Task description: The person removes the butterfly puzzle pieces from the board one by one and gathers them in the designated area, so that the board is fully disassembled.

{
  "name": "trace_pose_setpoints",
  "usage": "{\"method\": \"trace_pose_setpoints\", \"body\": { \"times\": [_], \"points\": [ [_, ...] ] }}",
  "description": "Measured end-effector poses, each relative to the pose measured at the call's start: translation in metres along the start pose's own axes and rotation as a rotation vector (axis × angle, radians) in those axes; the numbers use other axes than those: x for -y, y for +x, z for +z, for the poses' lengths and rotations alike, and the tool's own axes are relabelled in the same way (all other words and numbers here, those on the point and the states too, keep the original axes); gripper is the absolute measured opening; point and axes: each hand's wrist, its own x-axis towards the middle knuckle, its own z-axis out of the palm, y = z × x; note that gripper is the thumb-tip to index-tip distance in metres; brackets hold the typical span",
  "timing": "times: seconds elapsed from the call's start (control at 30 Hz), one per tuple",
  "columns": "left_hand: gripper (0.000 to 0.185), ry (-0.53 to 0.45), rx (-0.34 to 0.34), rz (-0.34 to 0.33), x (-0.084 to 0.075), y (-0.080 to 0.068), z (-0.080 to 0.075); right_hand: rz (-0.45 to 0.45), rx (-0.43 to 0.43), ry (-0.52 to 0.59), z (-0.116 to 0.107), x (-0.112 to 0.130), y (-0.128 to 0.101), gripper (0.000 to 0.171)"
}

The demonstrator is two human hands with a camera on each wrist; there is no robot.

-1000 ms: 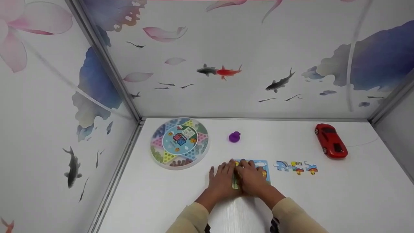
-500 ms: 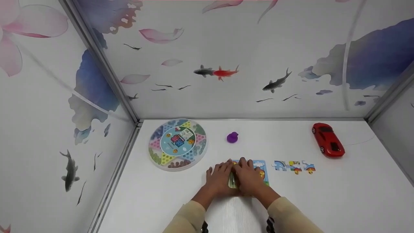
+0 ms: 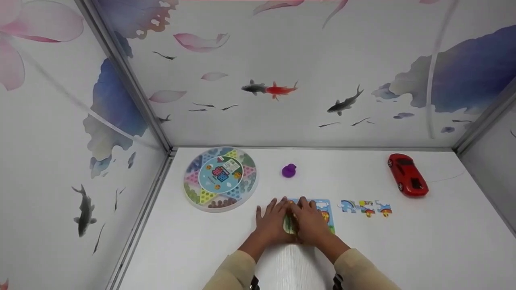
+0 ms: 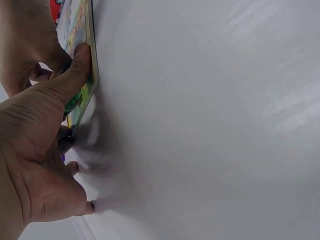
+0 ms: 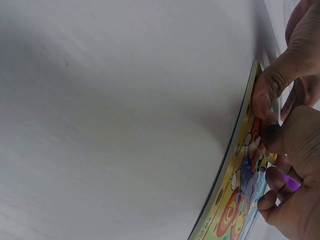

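A colourful jigsaw puzzle board [image 3: 331,215] lies on the white table, partly covered by both hands. My left hand [image 3: 272,225] grips its near-left corner, the thumb [image 4: 80,62] on the near edge and the other fingers spread toward the left side. Over the board's middle, my right hand [image 3: 312,223] has bent fingers [image 5: 269,200] touching the printed surface. A green patch [image 4: 73,103] shows between the hands in the left wrist view. Whether the right fingertips pinch a piece is hidden. To the right lie three loose puzzle pieces [image 3: 367,207] in a row.
At the back left lies a round Chinese checkers set [image 3: 221,179]. A small purple toy [image 3: 289,170] stands behind the board. The red toy car [image 3: 408,175] sits at the back right. Printed wall panels [image 3: 282,129] bound the table's back and sides.
The right hand's fingers shift slightly on the board, and the left fingers spread a little. The whole head view drifts slightly. The loose pieces stay in place.
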Motion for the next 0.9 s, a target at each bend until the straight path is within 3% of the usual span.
{"method": "trace_pose_setpoints", "body": {
  "times": [0.53,0.73,0.9],
  "points": [
    [0.118,0.028,0.013,-0.021,-0.002,0.001,0.000,-0.047,0.013,0.043,0.004,-0.004,-0.005,0.077],
    [0.119,0.038,0.009,-0.018,-0.002,-0.001,-0.001,-0.087,0.031,-0.021,0.001,-0.006,-0.009,0.070],
    [0.119,0.054,0.012,-0.024,-0.003,0.002,-0.002,-0.145,-0.024,-0.079,-0.007,-0.014,-0.010,0.072]
  ]
}}
